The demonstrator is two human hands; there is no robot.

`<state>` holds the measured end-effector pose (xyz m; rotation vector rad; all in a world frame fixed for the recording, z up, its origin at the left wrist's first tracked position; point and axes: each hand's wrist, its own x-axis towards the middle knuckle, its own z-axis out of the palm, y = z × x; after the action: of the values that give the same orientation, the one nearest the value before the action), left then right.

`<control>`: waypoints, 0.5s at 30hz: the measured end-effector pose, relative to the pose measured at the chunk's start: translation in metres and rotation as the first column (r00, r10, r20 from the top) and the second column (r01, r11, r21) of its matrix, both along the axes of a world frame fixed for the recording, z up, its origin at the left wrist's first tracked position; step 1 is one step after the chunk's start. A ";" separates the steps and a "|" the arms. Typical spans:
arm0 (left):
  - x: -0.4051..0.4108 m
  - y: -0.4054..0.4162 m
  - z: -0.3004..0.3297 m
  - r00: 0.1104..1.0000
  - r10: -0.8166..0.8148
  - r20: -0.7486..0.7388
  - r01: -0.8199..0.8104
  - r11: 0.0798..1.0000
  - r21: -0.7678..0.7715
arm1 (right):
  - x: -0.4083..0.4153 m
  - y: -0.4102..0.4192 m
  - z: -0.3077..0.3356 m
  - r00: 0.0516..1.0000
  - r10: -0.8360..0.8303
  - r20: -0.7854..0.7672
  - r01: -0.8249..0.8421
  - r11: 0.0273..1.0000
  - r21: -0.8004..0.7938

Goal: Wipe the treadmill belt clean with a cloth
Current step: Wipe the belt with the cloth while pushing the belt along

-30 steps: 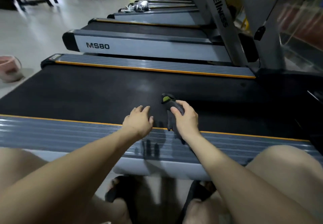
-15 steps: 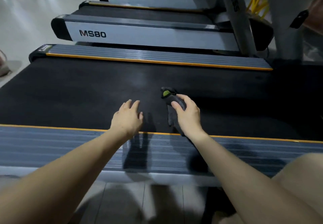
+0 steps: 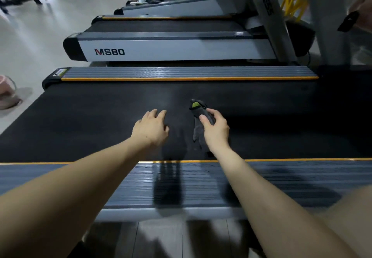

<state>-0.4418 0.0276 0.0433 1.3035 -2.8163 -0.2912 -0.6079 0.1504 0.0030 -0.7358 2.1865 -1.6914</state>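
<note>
The black treadmill belt [image 3: 90,116] stretches across the middle of the view between two grey side rails edged in orange. A dark grey cloth [image 3: 198,125] with a green patch at its far end lies on the belt. My right hand [image 3: 216,130] grips the cloth, fingers curled over it, thumb on top. Just left of it, my left hand [image 3: 151,129] rests over the belt with relaxed fingers and holds nothing.
The near side rail [image 3: 281,179] lies between me and the belt. Beyond the far rail [image 3: 181,72] stands a second treadmill marked MS80 [image 3: 171,50], with more behind. An upright post [image 3: 265,15] rises at the back right. A pink bucket [image 3: 8,92] sits on the floor at left.
Both hands have moved from the near rail's edge farther onto the belt, the right one carrying the cloth with it. My head has risen and my knees have left the view.
</note>
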 end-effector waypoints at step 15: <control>-0.054 -0.007 -0.017 0.995 -0.091 -0.044 0.093 0.995 0.044 | -0.019 -0.010 -0.010 0.991 0.015 -0.131 -0.007 0.998 0.060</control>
<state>-0.4957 0.0201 0.0265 1.1624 -2.8561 -0.3832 -0.6268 0.1402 -0.0066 -0.8647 2.3053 -1.6076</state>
